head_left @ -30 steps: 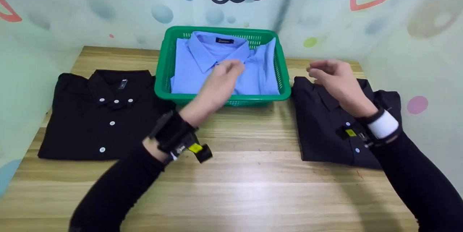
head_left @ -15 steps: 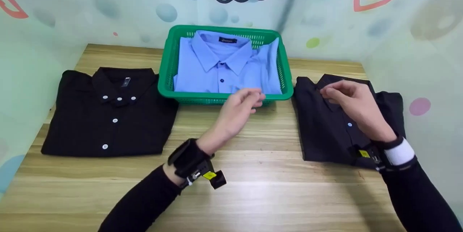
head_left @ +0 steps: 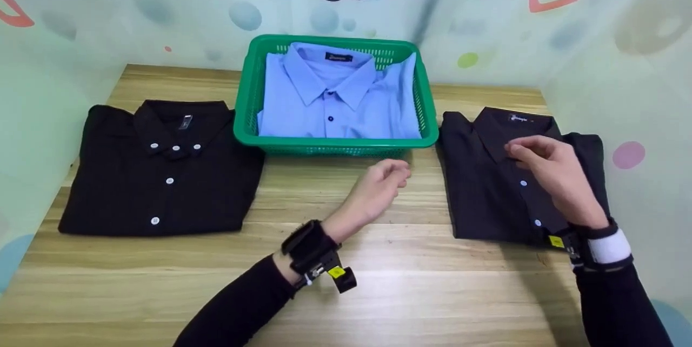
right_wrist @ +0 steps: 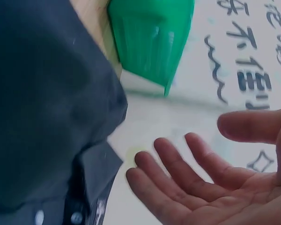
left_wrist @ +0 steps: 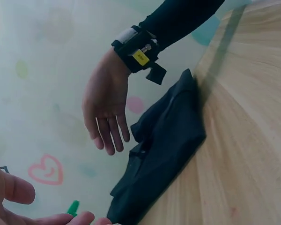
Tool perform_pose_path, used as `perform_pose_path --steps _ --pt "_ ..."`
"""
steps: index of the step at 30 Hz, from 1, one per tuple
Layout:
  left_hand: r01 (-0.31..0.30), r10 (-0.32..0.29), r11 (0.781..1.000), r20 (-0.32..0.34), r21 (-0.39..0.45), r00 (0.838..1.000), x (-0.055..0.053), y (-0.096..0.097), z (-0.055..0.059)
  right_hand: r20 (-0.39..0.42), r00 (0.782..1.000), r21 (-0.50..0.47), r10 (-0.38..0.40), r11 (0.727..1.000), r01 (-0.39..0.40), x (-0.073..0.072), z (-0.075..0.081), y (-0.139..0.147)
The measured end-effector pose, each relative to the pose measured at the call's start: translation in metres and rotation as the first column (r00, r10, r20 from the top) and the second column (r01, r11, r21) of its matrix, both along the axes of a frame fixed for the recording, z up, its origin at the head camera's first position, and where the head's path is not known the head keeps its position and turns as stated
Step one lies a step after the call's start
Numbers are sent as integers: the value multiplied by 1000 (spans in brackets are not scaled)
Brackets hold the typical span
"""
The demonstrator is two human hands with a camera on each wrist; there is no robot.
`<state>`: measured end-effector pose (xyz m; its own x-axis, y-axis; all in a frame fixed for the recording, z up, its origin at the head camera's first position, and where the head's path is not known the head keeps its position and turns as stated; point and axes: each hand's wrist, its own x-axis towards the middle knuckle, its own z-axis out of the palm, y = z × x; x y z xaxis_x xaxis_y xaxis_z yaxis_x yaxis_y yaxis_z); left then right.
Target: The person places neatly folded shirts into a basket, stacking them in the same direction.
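My left hand (head_left: 377, 190) hovers over the table in front of the green basket (head_left: 335, 143), holding nothing, its fingers loosely bent. My right hand (head_left: 557, 171) is above the folded black shirt (head_left: 478, 195) on the right; in the right wrist view its fingers are spread apart with nothing between them. Inside the basket lies a folded light blue shirt (head_left: 354, 112), collar toward the back. Another folded black shirt (head_left: 124, 190), with white buttons, lies flat left of the basket. The left wrist view also shows the right hand (left_wrist: 107, 105) hanging above the right black shirt (left_wrist: 161, 154).
The wooden table (head_left: 346, 293) meets a printed wall (head_left: 486, 22) behind the basket, with further walls at left and right. Bare wood lies between the two black shirts. Each wrist wears a strapped camera band (head_left: 311, 244).
My left hand has come back from above the blue shirt toward the front and right. My right hand has drawn nearer to me over the right black shirt, uncovering its collar label.
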<state>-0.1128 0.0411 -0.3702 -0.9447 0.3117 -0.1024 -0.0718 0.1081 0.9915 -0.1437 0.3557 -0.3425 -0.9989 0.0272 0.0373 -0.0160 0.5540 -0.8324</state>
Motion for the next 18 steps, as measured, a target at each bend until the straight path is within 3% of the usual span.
perform_pose_path --steps 9,18 --pt "53 -49 986 29 -160 998 -6 21 -25 127 982 121 -140 985 125 8 -13 58" --pt "66 -57 983 55 -174 997 -9 39 -35 273 929 51 -249 968 244 17 -23 95"
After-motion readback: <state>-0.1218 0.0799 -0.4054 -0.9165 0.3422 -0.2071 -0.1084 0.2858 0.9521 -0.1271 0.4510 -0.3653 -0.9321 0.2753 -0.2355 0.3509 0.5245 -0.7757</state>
